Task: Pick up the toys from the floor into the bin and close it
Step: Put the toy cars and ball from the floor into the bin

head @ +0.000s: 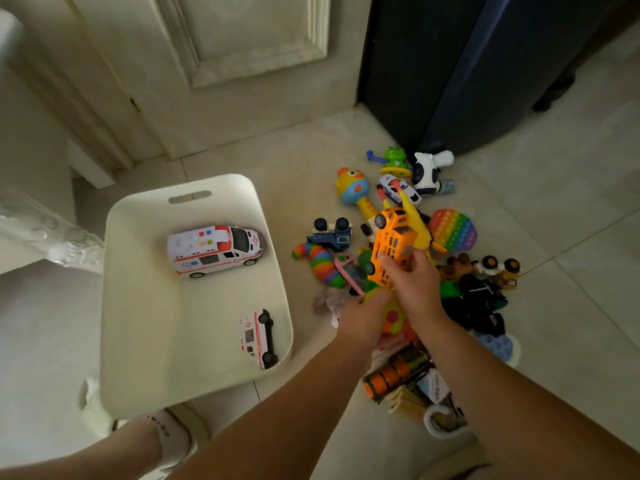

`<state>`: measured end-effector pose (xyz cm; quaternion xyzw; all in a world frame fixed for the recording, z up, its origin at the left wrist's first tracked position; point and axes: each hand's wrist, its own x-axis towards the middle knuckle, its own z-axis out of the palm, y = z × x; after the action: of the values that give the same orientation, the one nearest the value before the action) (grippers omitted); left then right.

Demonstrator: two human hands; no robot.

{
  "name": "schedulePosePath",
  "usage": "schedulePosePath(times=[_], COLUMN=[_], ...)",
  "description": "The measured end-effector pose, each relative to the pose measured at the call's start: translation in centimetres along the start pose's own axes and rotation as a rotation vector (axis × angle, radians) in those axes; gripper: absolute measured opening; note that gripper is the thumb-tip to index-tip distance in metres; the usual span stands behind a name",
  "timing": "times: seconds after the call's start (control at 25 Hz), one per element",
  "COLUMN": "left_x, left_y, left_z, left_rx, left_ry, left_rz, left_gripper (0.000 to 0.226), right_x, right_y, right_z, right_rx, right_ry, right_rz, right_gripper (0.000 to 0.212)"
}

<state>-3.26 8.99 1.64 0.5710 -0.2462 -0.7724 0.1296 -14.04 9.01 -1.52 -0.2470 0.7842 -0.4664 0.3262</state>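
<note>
Orange bus (393, 242), long axis pointing away, near end gripped in R hand (414, 282); L hand (363, 317) grip unclear.

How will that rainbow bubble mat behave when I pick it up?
Probably floppy and light: the rainbow bubble mat looks thin and rubbery. It's flat, so unlikely to roll. The yellow toy overlaps its left edge and may snag.

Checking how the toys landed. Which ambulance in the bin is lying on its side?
The smaller ambulance, in the near right corner of the bin, with its wheels facing sideways. The larger ambulance stands on its wheels.
</note>
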Motion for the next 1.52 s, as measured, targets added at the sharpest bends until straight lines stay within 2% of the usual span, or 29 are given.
schedulePosePath(times=[0.12, 0.2, 0.28, 0.4, 0.56, 0.64, 0.76, 0.88, 0.96, 1.04, 1.12, 1.2, 1.36, 1.44, 1.52], left_x=[-3.7, -6.4, -8.6, -9.4, -6.6, -4.7, -1.1, 2.7, 4.8, 6.6, 8.0, 9.0, 10.8, 11.3, 11.2], left_y=[2.3, 4.7, 7.3, 10.0, 9.3, 7.8, 6.3, 6.4, 7.0, 7.5, 7.7, 7.3, 6.4, 6.2, 6.4], left_z=[-0.9, -3.0, -6.6, -13.8, -23.3, -26.0, -27.6, -27.8, -27.6, -27.3, -27.3, -27.8, -29.1, -29.0, -28.5], left_rx=[0.087, 0.137, 0.199, 0.400, 0.652, 0.713, 0.783, 0.895, 0.866, 0.764, 0.655, 0.588, 0.536, 0.497, 0.475], left_ry=[0.062, 0.079, 0.052, 0.042, 0.312, 0.345, 0.366, 0.437, 0.489, 0.573, 0.633, 0.688, 0.819, 0.829, 0.818], left_rz=[0.271, 0.450, 0.542, 0.443, 0.202, 0.092, -0.024, -0.040, -0.051, -0.062, -0.088, -0.078, 0.093, 0.158, 0.152], left_gripper=[0.041, 0.036, 0.042, 0.053, 0.046, 0.050, 0.060, 0.070, 0.062, 0.052, 0.051, 0.052, 0.063, 0.070, 0.069], right_x=[-1.6, -3.2, -4.7, -6.4, -7.6, -7.4, -6.4, -4.7, -3.7, -2.8, -2.0, -1.4, -0.5, -0.6, -0.9], right_y=[-6.0, -10.0, -12.8, -14.7, -14.7, -13.6, -11.0, -7.4, -5.6, -4.7, -4.1, -3.5, -2.4, -2.3, -2.6], right_z=[0.5, 1.6, 3.5, 7.4, 14.2, 17.7, 21.9, 24.6, 25.9, 26.9, 27.6, 28.4, 29.2, 29.1, 28.8], right_rx=[0.210, 0.353, 0.389, 0.216, -0.185, -0.367, -0.676, -0.987, -1.124, -1.251, -1.324, -1.368, -1.343, -1.273, -1.155], right_ry=[0.052, -0.016, -0.101, -0.186, -0.363, -0.442, -0.418, -0.399, -0.433, -0.441, -0.423, -0.443, -0.472, -0.488, -0.499], right_rz=[-0.063, -0.145, -0.222, -0.290, -0.329, -0.319, -0.339, -0.314, -0.311, -0.406, -0.493, -0.503, -0.412, -0.355, -0.285], right_gripper=[0.020, 0.016, 0.020, 0.033, 0.049, 0.050, 0.047, 0.042, 0.037, 0.038, 0.041, 0.044, 0.042, 0.043, 0.042])
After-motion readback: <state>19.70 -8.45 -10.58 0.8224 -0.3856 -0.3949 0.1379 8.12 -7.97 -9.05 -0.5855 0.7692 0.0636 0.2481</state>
